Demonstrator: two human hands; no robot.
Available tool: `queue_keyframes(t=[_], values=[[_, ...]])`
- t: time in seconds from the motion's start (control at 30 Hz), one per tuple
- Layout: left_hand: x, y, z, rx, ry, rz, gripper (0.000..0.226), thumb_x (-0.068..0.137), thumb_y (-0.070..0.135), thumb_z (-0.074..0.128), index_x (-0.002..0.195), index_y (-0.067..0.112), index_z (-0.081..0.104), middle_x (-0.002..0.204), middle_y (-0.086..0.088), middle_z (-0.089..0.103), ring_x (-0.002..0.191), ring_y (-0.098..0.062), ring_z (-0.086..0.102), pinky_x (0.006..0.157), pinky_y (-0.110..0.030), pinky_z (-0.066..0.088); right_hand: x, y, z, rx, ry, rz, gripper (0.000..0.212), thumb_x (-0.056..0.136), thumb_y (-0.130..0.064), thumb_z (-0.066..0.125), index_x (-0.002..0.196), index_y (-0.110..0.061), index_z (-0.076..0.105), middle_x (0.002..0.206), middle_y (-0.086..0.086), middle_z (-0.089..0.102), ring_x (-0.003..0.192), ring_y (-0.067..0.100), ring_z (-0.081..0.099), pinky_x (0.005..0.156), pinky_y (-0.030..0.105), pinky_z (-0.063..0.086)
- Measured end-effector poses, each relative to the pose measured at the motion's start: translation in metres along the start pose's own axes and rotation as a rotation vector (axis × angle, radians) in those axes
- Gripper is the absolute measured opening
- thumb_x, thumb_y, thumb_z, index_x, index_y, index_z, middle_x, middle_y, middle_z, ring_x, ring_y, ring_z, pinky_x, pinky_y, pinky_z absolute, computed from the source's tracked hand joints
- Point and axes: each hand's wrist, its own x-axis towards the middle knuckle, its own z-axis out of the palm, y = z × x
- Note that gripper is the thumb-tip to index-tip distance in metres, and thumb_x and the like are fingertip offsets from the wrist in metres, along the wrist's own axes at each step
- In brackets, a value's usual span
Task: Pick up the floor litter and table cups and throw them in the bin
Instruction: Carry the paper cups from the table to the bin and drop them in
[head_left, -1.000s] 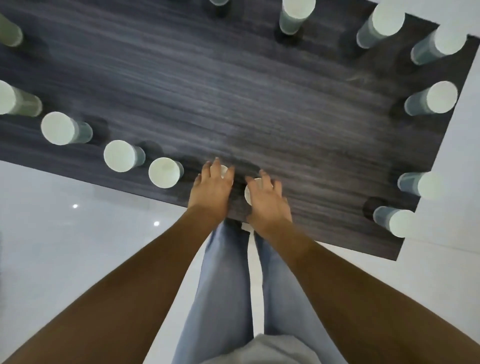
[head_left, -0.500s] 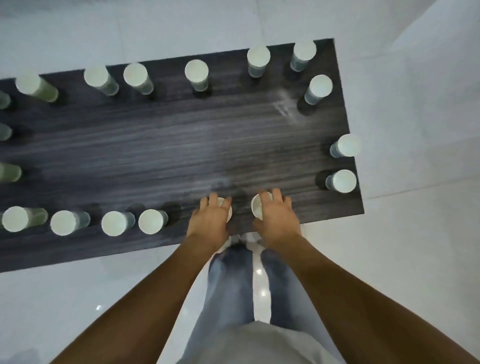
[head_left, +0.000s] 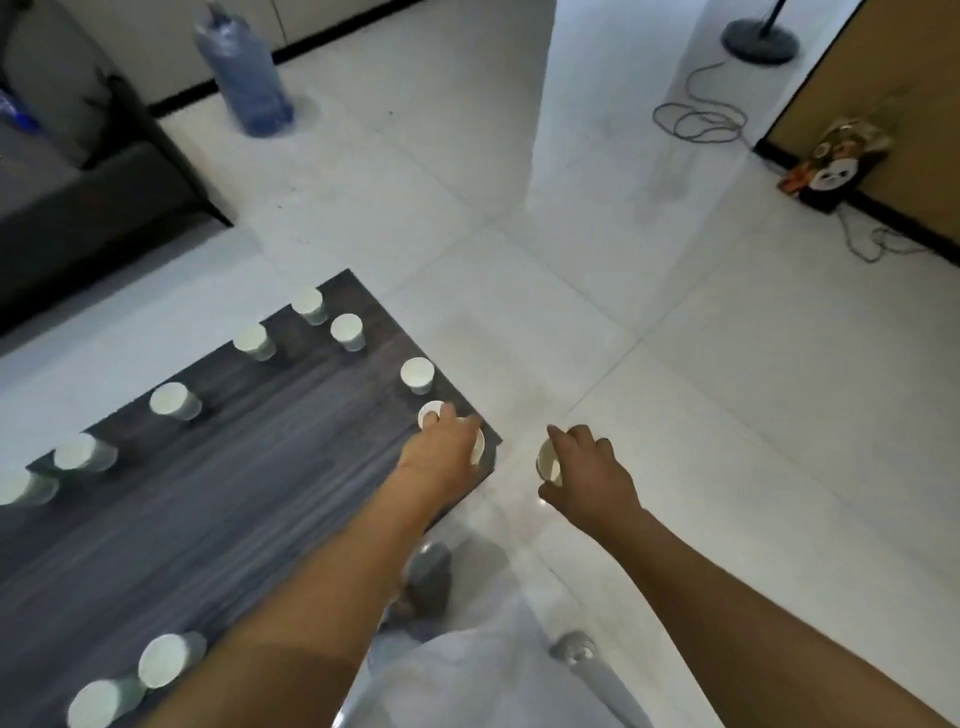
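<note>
The middle of the dark bench lies bare, an open lane between cups along its far edge and two cups at the near edge. At the right corner a cup stands just beyond the left hand. The right hand is over open floor off the bench corner. Farther off stand a white pillar, a water bottle and loose cable.

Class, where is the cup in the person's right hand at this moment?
In the head view the cup sits right of centre, held by the right hand over the white floor, just off the dark table's corner.
</note>
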Motion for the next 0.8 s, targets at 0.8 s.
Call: queue_keyframes(t=[0.8], values=[[0.098, 0.622, 0.050, 0.460, -0.088, 0.903, 0.065, 0.085, 0.031, 0.062, 0.142, 0.018, 0.032, 0.133, -0.007, 0.041, 0.123, -0.025, 0.041, 0.089, -0.038, 0.047, -0.156, 0.507, -0.188, 0.347, 0.445, 0.831, 0.075, 0.085, -0.039, 0.062, 0.149, -0.023, 0.024, 0.139, 0.003, 0.035, 0.124, 0.026, 0.036, 0.086, 0.036, 0.048]])
